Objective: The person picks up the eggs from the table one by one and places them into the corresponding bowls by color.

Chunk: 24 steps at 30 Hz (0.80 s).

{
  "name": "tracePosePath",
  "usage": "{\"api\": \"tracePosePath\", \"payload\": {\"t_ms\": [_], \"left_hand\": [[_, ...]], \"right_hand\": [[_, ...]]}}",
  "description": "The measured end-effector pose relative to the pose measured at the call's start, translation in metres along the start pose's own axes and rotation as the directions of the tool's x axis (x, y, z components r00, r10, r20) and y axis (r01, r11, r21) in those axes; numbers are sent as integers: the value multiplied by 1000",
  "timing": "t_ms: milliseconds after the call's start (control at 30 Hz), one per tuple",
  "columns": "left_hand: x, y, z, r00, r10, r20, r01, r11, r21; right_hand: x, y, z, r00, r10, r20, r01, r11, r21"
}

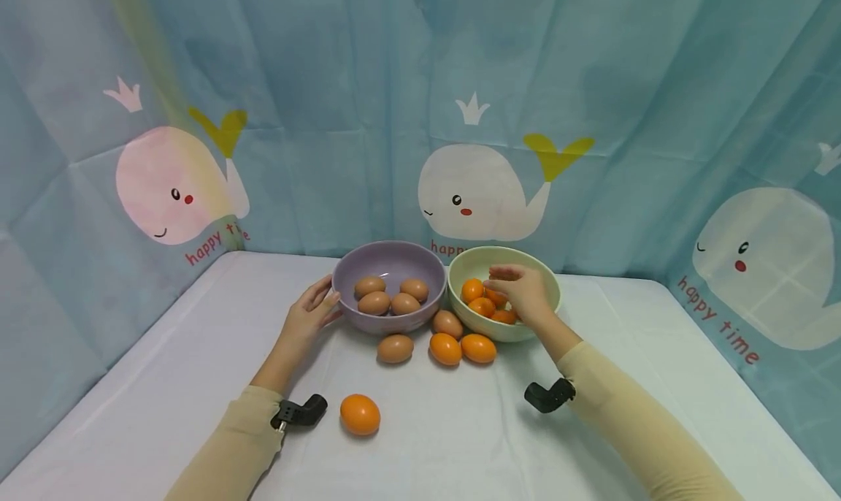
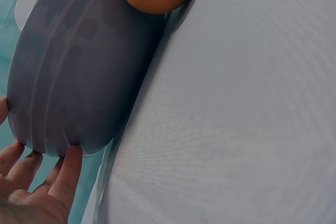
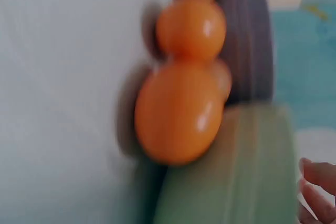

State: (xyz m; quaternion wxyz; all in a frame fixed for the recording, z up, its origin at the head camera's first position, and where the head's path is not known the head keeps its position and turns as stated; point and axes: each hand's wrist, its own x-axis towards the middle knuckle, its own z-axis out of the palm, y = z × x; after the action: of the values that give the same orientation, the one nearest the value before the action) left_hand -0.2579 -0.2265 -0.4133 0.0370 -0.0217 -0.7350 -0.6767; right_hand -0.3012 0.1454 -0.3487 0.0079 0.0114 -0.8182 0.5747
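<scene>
lettering "happy time" [image 1: 696, 301] on curtain [image 1: 368, 85], left fingers [image 2: 71, 174] apart against purple bowl [image 1: 374, 324], right fingers [image 3: 321, 172] apart over green bowl [image 1: 502, 331]

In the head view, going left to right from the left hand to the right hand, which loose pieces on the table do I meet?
Left hand, nearest orange piece, lone brown egg, left piece of the orange pair, right piece of the orange pair, right hand.
</scene>
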Motion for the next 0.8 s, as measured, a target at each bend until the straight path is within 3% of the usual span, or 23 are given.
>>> {"api": "tracePosePath", "payload": {"t_ms": [133,400,800], "left_hand": [[1,1,-1,1000,5,-2,-5,1000,9],[1,0,0,1000,-3,3,3,1000,12],[0,1,0,1000,0,5,0,1000,12]], "right_hand": [[-24,-13,5,997,-47,62,45,998,35],[-63,-25,24,981,-69,182,54,995,90],[-91,-16,59,936,-43,349,0,992,123]]}}
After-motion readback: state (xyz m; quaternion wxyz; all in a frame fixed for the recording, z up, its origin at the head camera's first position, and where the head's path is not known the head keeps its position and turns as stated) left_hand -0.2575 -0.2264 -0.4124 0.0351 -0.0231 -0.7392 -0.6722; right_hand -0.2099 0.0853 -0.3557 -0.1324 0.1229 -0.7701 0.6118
